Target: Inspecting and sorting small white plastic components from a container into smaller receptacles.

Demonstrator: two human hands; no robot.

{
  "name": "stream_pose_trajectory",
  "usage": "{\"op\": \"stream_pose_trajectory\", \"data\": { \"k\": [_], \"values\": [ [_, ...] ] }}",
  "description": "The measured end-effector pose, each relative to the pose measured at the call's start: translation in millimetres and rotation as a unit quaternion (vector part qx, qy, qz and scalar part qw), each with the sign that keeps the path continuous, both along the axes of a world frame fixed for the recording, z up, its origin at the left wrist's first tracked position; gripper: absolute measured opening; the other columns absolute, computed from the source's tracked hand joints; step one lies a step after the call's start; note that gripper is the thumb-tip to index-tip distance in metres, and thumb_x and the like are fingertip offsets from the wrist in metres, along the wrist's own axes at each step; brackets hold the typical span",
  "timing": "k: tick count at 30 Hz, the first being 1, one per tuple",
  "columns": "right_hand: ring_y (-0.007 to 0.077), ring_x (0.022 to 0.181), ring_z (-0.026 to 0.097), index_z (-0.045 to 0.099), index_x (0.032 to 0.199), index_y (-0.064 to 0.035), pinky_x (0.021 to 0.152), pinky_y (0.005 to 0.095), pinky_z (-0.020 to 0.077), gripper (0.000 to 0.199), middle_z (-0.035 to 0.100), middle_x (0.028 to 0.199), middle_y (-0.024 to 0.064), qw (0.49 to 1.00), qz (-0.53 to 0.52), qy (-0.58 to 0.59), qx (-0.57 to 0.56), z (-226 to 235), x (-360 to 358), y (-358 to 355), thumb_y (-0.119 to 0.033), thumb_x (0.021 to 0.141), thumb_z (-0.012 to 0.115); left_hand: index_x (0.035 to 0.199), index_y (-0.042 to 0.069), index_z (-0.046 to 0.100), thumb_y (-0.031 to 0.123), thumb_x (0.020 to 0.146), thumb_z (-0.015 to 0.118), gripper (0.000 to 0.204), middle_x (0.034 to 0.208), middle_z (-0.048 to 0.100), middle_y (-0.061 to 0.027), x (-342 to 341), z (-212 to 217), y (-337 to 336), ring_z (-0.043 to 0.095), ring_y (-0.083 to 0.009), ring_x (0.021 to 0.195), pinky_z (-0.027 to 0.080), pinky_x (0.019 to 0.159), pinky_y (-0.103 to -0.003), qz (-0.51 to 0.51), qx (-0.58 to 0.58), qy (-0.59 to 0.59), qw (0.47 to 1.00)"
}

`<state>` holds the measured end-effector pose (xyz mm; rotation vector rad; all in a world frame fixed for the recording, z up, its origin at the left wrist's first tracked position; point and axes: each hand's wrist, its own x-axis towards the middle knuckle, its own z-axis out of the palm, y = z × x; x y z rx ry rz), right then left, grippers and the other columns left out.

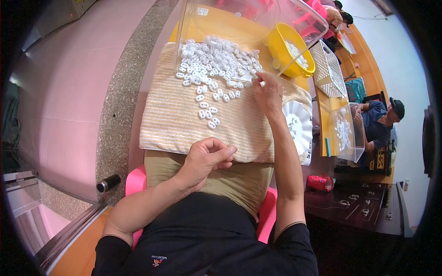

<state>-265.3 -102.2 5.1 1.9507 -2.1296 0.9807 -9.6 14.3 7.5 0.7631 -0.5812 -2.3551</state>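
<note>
Many small white oval plastic pieces with two holes [216,57] lie heaped at the far side of a striped beige towel [170,115], and several are strewn nearer to me. At the heap's right edge is my right hand [269,94], thumb and fingers pinched together with a bit of white showing between them. My left hand [208,158] hovers over the towel's near edge, fingers curled and the thumb pressed to the forefinger. Whatever it holds, if anything, is hidden. Right of my right forearm sits a white scalloped plate [301,138] with small grey-white bits on it.
A clear plastic bin [258,27] lies behind and partly around the heap. Beside it stand a yellow basin [281,46] with white pieces and a white perforated basket [329,69]. Farther right, a person in a dark cap [380,119] sits by another clear bin [359,142].
</note>
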Motion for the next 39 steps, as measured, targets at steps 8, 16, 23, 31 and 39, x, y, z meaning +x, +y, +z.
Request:
{"op": "stream_pose_trajectory", "data": {
  "k": [8,16,23,31,39],
  "values": [
    [0.0289,0.092,0.063,0.071,0.093,-0.0056,0.081,0.0364,0.0478,0.019,0.067,0.094,0.0111,0.99,0.014,0.018,0.142,8.3,17.3,13.0,-0.02,0.08,0.067,0.089,0.002,0.059,0.008,0.089,0.064,0.008,0.103,0.066,-0.0133,0.0,-0.8,1.4,0.063,-0.0117,0.081,0.056,0.073,-0.026,-0.002,-0.005,0.001,1.0],
    [0.0315,0.089,0.063,0.071,0.088,-0.0076,0.078,0.0412,0.0486,0.019,0.066,0.093,0.0122,0.989,0.013,0.042,0.138,7.6,15.3,11.3,-0.024,0.082,0.064,0.09,0.002,0.059,0.008,0.089,0.064,0.008,0.101,0.067,-0.0118,-0.3,3.1,1.8,0.064,-0.0121,0.081,0.056,0.073,-0.026,-0.002,-0.003,-0.008,1.0],
    [0.0329,0.089,0.063,0.07,0.086,-0.0052,0.078,0.0422,0.0489,0.023,0.067,0.091,0.0153,0.984,-0.009,0.03,0.176,12.1,19.4,4.9,-0.027,0.082,0.064,0.09,0.003,0.06,0.009,0.089,0.065,0.008,0.102,0.067,-0.0113,-0.3,2.9,2.2,0.064,-0.0121,0.081,0.056,0.072,-0.026,-0.001,-0.006,-0.017,1.0],
    [0.0362,0.084,0.064,0.067,0.085,-0.0025,0.077,0.0452,0.0495,0.024,0.067,0.085,0.0206,0.986,0.002,0.128,0.109,0.3,15.2,5.3,-0.022,0.088,0.053,0.09,0.003,0.06,0.009,0.089,0.064,0.008,0.102,0.067,-0.0118,-0.1,2.0,3.1,0.063,-0.0117,0.08,0.056,0.072,-0.025,0.004,-0.007,-0.005,1.0],
    [0.019,0.059,0.059,0.064,0.095,-0.0007,0.054,0.0311,0.0449,0.021,0.062,0.067,0.0099,0.944,0.079,-0.223,0.229,32.8,41.0,75.7,-0.021,0.092,0.058,0.097,0.002,0.058,0.008,0.089,0.064,0.011,0.097,0.066,-0.0099,1.5,-2.9,-0.1,0.063,-0.0119,0.077,0.057,0.07,-0.026,0.052,0.016,-0.014,0.998]
  ]
}}
